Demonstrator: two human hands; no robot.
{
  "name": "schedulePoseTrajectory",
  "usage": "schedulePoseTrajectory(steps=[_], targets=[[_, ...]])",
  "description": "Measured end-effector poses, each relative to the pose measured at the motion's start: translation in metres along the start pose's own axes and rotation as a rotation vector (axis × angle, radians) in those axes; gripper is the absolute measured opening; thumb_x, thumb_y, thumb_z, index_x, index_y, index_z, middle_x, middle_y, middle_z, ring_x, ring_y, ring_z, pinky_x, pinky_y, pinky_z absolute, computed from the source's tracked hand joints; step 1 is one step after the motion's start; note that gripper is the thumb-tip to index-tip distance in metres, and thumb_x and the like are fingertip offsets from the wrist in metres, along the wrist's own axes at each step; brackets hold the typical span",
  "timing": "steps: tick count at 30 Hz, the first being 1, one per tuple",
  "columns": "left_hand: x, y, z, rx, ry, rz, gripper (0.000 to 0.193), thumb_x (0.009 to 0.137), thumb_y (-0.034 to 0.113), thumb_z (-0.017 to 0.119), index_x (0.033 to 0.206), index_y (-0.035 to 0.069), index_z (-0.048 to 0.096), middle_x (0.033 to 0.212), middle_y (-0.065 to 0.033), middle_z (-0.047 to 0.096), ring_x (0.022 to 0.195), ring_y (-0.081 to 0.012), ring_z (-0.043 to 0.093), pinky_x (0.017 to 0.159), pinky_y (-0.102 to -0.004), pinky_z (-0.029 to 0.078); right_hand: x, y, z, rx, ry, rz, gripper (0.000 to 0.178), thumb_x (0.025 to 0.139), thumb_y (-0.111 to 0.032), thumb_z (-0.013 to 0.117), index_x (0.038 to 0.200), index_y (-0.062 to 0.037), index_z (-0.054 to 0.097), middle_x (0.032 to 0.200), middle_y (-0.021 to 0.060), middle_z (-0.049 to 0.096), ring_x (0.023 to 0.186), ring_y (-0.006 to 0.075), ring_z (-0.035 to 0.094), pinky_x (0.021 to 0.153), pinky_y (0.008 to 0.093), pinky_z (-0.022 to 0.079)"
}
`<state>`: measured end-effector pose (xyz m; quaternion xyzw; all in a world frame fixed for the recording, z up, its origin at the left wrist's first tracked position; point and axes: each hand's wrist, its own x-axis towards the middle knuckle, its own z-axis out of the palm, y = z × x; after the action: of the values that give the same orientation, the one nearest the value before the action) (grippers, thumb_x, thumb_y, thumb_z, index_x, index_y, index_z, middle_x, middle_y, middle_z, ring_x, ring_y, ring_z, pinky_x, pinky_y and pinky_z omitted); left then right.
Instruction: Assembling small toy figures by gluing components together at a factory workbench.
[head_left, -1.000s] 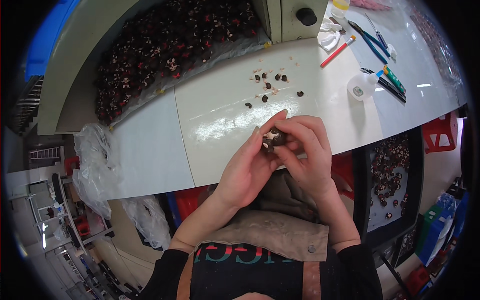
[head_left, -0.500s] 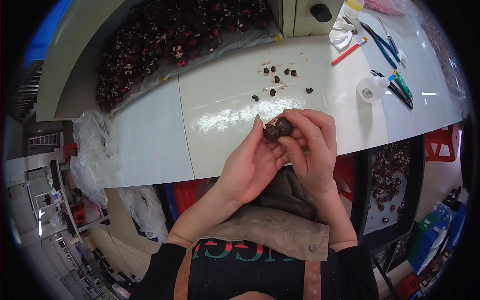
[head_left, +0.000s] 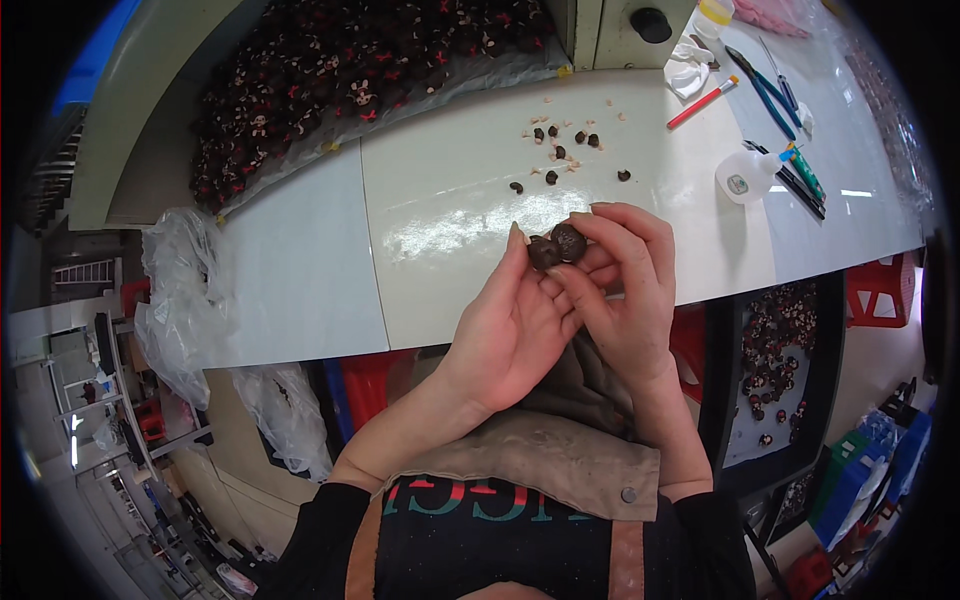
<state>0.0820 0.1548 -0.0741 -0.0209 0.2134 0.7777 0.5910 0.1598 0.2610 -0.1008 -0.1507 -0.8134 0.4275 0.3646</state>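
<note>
Above the near edge of the table, a small dark brown figurine (head_left: 569, 243) of two rounded lobes sits between my hands. My left hand (head_left: 508, 335) lies palm up under it, the thumb raised against its left lobe. The right lobe, which has fine grooves, is pinched between the thumb and fingers of my right hand (head_left: 635, 300). Beyond my hands several small dark brown curled pieces (head_left: 551, 178) and tiny pale pieces (head_left: 571, 168) are scattered over the tabletop (head_left: 440, 270).
A heap of dark figurines (head_left: 350, 90) fills a lined space at the back left. On the right are a white squeeze bottle (head_left: 745, 178), a red-handled brush (head_left: 702, 103) and pliers (head_left: 765, 95). A black tray (head_left: 745, 430) holds small figurines. Plastic bags (head_left: 185, 300) hang at the left.
My right fingers have shifted slightly up around the figurine, and its grooved lobe sits a little higher. The head view has moved slightly; the table things lie as before.
</note>
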Motion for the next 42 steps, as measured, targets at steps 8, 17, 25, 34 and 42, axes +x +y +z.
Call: schedulePoseTrajectory(steps=[8, 17, 25, 34, 42], targets=[[-0.0034, -0.0023, 0.0049, 0.126, 0.055, 0.016, 0.059, 0.098, 0.049, 0.019, 0.126, 0.002, 0.041, 0.125, -0.0127, 0.049, 0.119, -0.0199, 0.046, 0.104, -0.0355, 0.034, 0.0055, 0.0011, 0.0015, -0.037, 0.097, -0.091, 0.04, 0.063, -0.009, 0.076, 0.101, -0.0077, 0.063, 0.102, 0.0075, 0.056, 0.089, 0.0241, 0.055, 0.073, 0.033, 0.046], [-0.0041, -0.0035, 0.0043, 0.132, 0.044, 0.033, 0.058, 0.098, 0.049, 0.02, 0.123, 0.002, 0.043, 0.122, -0.0118, 0.051, 0.116, -0.0189, 0.048, 0.103, -0.0348, 0.036, 0.0048, -0.0001, -0.0004, -0.038, 0.074, -0.074, 0.038, 0.064, -0.01, 0.076, 0.099, -0.0071, 0.063, 0.101, 0.0071, 0.057, 0.087, 0.0241, 0.055, 0.073, 0.0329, 0.046], [-0.0041, -0.0036, 0.0039, 0.138, 0.034, 0.044, 0.058, 0.098, 0.048, 0.02, 0.123, 0.002, 0.043, 0.12, -0.0116, 0.051, 0.114, -0.0192, 0.049, 0.101, -0.0351, 0.037, 0.0043, 0.0018, -0.0005, -0.031, 0.066, -0.092, 0.039, 0.063, -0.013, 0.077, 0.1, -0.0074, 0.063, 0.101, 0.007, 0.057, 0.088, 0.024, 0.055, 0.073, 0.0328, 0.046], [-0.005, -0.0033, 0.0001, 0.105, 0.038, 0.038, 0.055, 0.099, 0.046, 0.02, 0.123, 0.003, 0.043, 0.119, -0.0112, 0.052, 0.113, -0.0195, 0.049, 0.1, -0.0357, 0.037, 0.001, -0.0015, 0.0003, -0.024, 0.052, -0.025, 0.042, 0.061, -0.016, 0.079, 0.1, -0.008, 0.064, 0.1, 0.0063, 0.057, 0.089, 0.0237, 0.055, 0.073, 0.0327, 0.046], [-0.0051, -0.0033, 0.0, 0.097, 0.032, 0.042, 0.054, 0.099, 0.045, 0.02, 0.123, 0.002, 0.042, 0.119, -0.0128, 0.052, 0.115, -0.0213, 0.049, 0.102, -0.0369, 0.037, 0.0022, -0.0008, 0.0003, 0.015, 0.049, -0.04, 0.04, 0.062, -0.009, 0.078, 0.1, -0.0078, 0.064, 0.099, 0.0066, 0.057, 0.086, 0.0224, 0.055, 0.069, 0.0311, 0.048]])
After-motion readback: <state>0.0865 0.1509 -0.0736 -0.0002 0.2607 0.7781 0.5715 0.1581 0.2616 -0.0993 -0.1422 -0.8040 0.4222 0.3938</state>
